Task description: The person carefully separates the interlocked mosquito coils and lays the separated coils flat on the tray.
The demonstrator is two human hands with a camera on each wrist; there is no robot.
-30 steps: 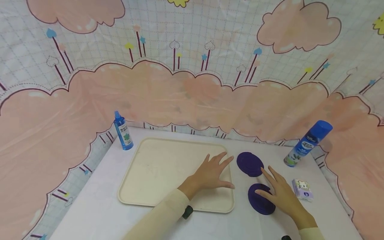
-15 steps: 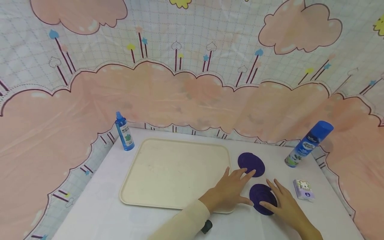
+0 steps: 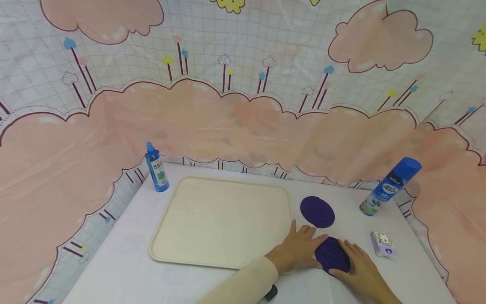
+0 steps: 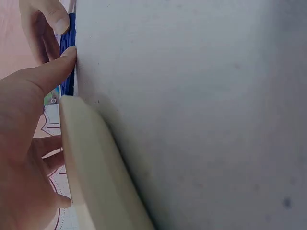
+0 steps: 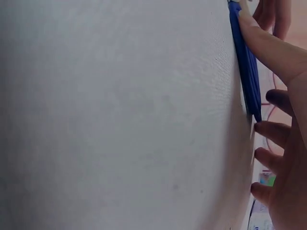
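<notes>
A round dark purple disc with coiled ridges lies on the white table, between both hands. My left hand touches its left rim, fingers fairly straight; in the left wrist view the thumb meets the disc's edge. From the other side, my right hand reaches round the right rim with fingers extended. Its thumb lies against the disc in the right wrist view, other fingertips low by the tabletop. Just behind is a second purple disc, touched by neither hand.
A shallow cream tray lies left of the discs, its near right corner under the left hand. A blue spray bottle stands at back left, a blue aerosol can at back right. Beside the right hand sits a small lilac pack.
My left hand has moved right and nearer, from over the tray's right edge to the near disc. The right hand has drawn back from the far disc and lowered to the near disc's rim.
</notes>
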